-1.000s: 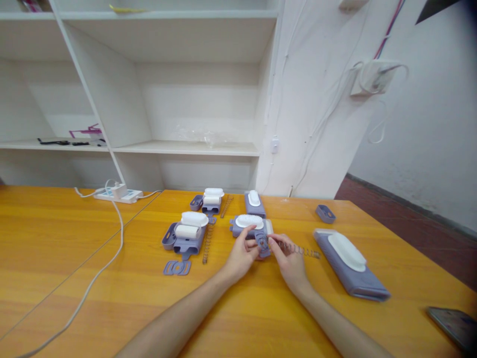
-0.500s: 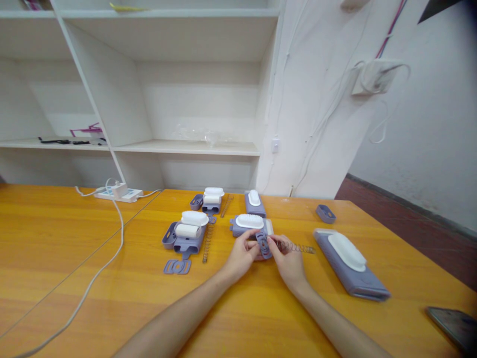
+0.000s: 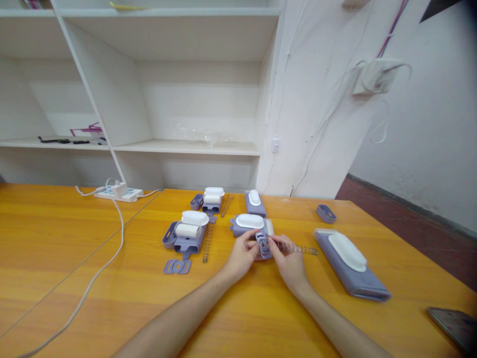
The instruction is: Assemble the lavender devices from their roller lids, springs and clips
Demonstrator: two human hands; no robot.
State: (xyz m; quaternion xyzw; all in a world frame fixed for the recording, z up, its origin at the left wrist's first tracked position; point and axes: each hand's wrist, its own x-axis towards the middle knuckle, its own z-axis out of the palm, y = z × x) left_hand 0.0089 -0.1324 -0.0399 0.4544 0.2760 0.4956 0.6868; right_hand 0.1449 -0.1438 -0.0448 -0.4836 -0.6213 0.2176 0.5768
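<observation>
My left hand (image 3: 240,256) pinches a small purple plastic part (image 3: 263,245) at the middle of the orange table (image 3: 93,318). My right hand (image 3: 288,261) is closed on the near end of a long metal spring (image 3: 300,248), which runs off to the right and meets the purple part. Just behind my fingers lies a purple base with a white brush (image 3: 249,222) on it.
Two more purple-and-white sets (image 3: 188,231) (image 3: 212,198) with springs and a flat purple bracket (image 3: 177,267) lie to the left. A large purple case (image 3: 350,263) sits right, a small purple tray (image 3: 325,214) behind it. A power strip (image 3: 118,193) and white cable (image 3: 112,248) cross the left side; a phone (image 3: 452,325) lies bottom right.
Both hands stay in place; the spring's far end has shifted slightly and the purple part has turned a little between my fingers.
</observation>
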